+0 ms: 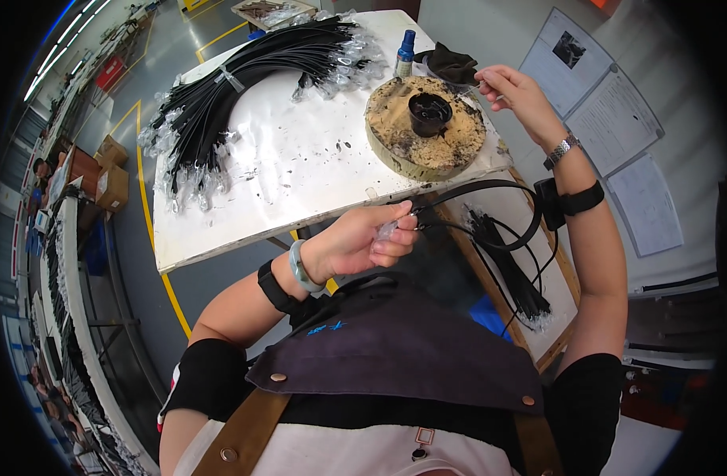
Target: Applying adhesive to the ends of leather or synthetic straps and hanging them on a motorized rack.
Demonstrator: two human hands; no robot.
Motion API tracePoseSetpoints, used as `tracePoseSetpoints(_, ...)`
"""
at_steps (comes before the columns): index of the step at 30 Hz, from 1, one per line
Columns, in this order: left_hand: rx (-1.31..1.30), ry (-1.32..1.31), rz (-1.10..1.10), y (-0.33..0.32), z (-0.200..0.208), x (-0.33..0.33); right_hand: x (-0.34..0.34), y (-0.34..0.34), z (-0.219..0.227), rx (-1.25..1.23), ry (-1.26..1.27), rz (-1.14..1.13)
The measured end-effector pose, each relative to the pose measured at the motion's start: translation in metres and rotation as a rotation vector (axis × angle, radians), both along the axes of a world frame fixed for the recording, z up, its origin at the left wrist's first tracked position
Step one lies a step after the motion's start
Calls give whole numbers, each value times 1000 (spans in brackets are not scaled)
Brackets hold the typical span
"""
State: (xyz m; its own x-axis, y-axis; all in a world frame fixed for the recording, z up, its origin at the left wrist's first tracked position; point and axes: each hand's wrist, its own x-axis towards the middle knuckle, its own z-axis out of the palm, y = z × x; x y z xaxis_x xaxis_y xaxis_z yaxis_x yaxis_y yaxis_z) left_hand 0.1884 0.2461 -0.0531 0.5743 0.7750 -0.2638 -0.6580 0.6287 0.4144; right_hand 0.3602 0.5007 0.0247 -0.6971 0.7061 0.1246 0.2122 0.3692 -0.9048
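Note:
My left hand (pixel 367 239) is closed on the metal-tipped ends of a black strap (pixel 490 184), with clear plastic wrap (pixel 387 231) between the fingers. From there the strap loops right toward my right forearm. Beyond the table's right edge, my right hand (pixel 510 94) is raised with thumb and fingers pinched together. Something thin seems to be between them, too small to name. Nearest to that hand are a dark cloth (pixel 451 63) and a round, stained tan block (pixel 387 131) bearing a small black cup (pixel 429 113) with dark contents.
A blue-capped bottle (pixel 405 52) stands behind the block. A large tied bundle of black straps (pixel 237 70) with plastic-wrapped ends lies on the white table (pixel 300 178). More straps (pixel 506 266) lie on a lower wood-edged shelf (pixel 555 337). Printed sheets (pixel 613 119) hang at right.

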Motion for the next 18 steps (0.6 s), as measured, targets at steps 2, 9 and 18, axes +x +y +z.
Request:
tracePoseSetpoints(2,-18,-53,1,0,0,-1,0,1,0,7,2,4)
tracePoseSetpoints(9,3,-101,-31,1,-4,-4,9,-7,8,94,-103,-118)
tracePoseSetpoints(18,1050,1162,188,6,12,3,55,-68,32,258,-125,-95)
